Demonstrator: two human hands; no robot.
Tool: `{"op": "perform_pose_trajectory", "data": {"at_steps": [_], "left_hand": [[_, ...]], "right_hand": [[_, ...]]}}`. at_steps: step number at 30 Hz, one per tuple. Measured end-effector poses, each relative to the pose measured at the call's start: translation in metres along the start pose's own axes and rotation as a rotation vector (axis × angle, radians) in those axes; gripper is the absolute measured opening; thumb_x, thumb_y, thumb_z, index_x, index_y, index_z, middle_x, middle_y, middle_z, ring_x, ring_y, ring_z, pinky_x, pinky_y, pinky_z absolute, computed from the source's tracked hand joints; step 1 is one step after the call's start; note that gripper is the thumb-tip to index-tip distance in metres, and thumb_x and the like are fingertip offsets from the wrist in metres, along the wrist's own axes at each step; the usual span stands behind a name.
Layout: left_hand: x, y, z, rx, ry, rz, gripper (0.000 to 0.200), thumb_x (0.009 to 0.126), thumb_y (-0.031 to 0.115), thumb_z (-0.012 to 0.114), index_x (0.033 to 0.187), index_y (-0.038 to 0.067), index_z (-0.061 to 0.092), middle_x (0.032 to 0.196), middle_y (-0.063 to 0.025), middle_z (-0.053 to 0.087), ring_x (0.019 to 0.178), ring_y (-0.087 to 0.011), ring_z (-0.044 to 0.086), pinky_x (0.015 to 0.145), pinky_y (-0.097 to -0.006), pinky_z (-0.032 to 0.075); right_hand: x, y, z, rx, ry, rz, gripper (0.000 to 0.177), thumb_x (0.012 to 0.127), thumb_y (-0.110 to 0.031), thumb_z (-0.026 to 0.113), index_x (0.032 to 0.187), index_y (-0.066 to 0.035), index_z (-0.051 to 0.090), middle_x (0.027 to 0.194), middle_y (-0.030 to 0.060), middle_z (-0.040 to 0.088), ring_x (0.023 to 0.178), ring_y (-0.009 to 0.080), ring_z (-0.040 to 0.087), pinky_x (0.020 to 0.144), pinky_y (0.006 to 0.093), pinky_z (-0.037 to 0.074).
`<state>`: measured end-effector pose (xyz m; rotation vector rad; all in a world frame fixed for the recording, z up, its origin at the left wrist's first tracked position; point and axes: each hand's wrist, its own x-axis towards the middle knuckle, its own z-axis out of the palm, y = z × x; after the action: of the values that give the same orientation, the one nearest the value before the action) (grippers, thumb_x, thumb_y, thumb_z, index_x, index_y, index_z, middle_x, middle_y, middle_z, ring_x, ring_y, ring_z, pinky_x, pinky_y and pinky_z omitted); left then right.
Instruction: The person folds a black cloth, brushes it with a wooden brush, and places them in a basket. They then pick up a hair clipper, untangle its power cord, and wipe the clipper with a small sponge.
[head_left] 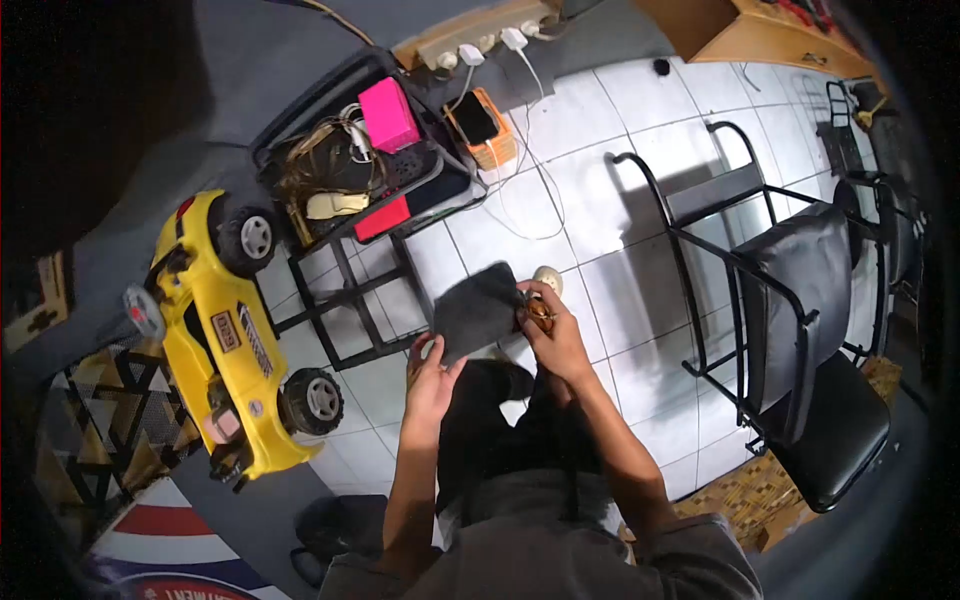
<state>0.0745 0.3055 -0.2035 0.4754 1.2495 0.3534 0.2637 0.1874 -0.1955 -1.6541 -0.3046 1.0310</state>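
While fingers (544, 291) hold dark fabric (475, 310), a chair (805, 295) rests on tiles (640, 395).

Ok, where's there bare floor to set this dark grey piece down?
Bare tiles lie between your right hand and the black-framed chair; more lie farther ahead, right of the orange basket. Your left is crowded: a yellow toy car, and a black bin holding a pink box and tangled cords.

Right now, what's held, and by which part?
Dark cloth: left hand at its lower corner, right hand at its right edge, also holding an amber object.
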Motion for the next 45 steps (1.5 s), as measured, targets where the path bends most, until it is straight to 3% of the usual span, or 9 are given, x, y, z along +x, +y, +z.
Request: {"op": "perform_pose_trajectory", "data": {"at_steps": [2,10,12,18,21,24,30,34,45], "left_hand": [[0.049,-0.016,-0.018,-0.151,0.124,-0.001,0.01,0.092,0.019,0.066,0.097,0.012,0.06,0.106,-0.0041,0.066,0.095,-0.013,0.063,0.085,-0.0348,0.052],[0.166,-0.012,0.0,-0.48,-0.051,-0.471,0.032,0.091,0.026,0.066,0.112,0.002,0.061,0.11,-0.0102,0.066,0.104,-0.022,0.062,0.09,-0.0366,0.05],[0.202,-0.018,-0.019,-0.295,-0.055,-0.411,0.031,0.093,0.018,0.063,0.121,0.005,0.057,0.119,-0.0098,0.062,0.109,-0.0242,0.06,0.094,-0.0397,0.048],[0.22,0.029,-0.001,0.075,-0.226,-0.105,0.039,0.093,0.005,0.058,0.132,0.006,0.049,0.13,-0.0098,0.055,0.119,-0.0256,0.054,0.099,-0.0426,0.046],[0.223,0.05,-0.023,0.146,-0.227,-0.176,0.046,0.09,0.0,0.058,0.135,0.004,0.048,0.131,-0.0124,0.054,0.122,-0.0283,0.052,0.103,-0.0442,0.043],[0.24,0.068,-0.052,0.265,-0.232,-0.226,0.051,0.083,0.0,0.062,0.133,0.001,0.051,0.128,-0.0127,0.057,0.121,-0.0292,0.053,0.104,-0.0425,0.041],[0.274,0.103,-0.04,0.559,-0.288,-0.278,0.058,0.08,0.001,0.065,0.135,0.001,0.049,0.128,-0.012,0.058,0.119,-0.0238,0.054,0.104,-0.0368,0.039],[0.305,0.117,-0.043,0.885,-0.43,-0.238,0.059,0.086,0.009,0.065,0.141,0.003,0.042,0.136,-0.0092,0.051,0.127,-0.0196,0.046,0.108,-0.0332,0.033],[0.438,0.154,-0.014,1.542,-0.385,0.356,0.061,0.086,0.022,0.069,0.137,0.002,0.042,0.129,-0.0157,0.053,0.119,-0.0298,0.051,0.102,-0.0391,0.038]], "right_hand": [[0.021,0.011,0.008,0.003,0.006,0.038,0.032,0.086,-0.001,0.059,0.117,-0.005,0.059,0.085,0.0138,0.067,0.073,0.0138,0.063,0.067,0.0263,0.048],[0.071,0.091,0.092,-0.054,0.156,-0.132,0.031,0.08,0.003,0.063,0.11,-0.005,0.065,0.066,0.0067,0.053,0.059,0.0091,0.049,0.056,0.0239,0.042],[0.071,0.103,0.108,-0.096,0.174,-0.037,0.035,0.078,0.002,0.065,0.112,-0.005,0.06,0.086,0.0134,0.061,0.073,0.0244,0.061,0.066,0.0316,0.048],[0.109,0.13,0.127,0.567,0.422,0.244,0.075,0.078,-0.016,0.082,0.133,0.0,0.033,0.118,0.0149,0.05,0.114,0.0193,0.049,0.095,0.0334,0.044],[0.136,0.133,0.107,0.702,0.217,0.486,0.084,0.085,-0.033,0.074,0.146,-0.005,0.024,0.101,0.0103,0.056,0.07,0.0108,0.054,0.052,0.0227,0.043],[0.15,0.166,0.103,1.185,-0.004,0.731,0.041,0.087,-0.041,0.07,0.107,-0.009,0.054,0.066,-0.0044,0.048,0.044,0.0043,0.033,0.041,0.022,0.024],[0.169,0.167,0.107,0.621,-0.217,0.293,0.041,0.088,-0.045,0.068,0.073,-0.011,0.053,0.056,-0.009,0.036,0.046,0.0022,0.031,0.041,0.0226,0.021],[0.183,0.152,0.123,0.696,0.045,0.677,0.045,0.084,-0.049,0.071,0.085,-0.005,0.06,0.066,-0.0054,0.047,0.054,0.0038,0.041,0.047,0.0224,0.03],[0.275,0.168,0.181,0.478,0.221,0.39,0.026,0.085,-0.023,0.072,0.091,0.0,0.062,0.076,0.0003,0.058,0.073,0.0084,0.049,0.069,0.0258,0.043]]}}
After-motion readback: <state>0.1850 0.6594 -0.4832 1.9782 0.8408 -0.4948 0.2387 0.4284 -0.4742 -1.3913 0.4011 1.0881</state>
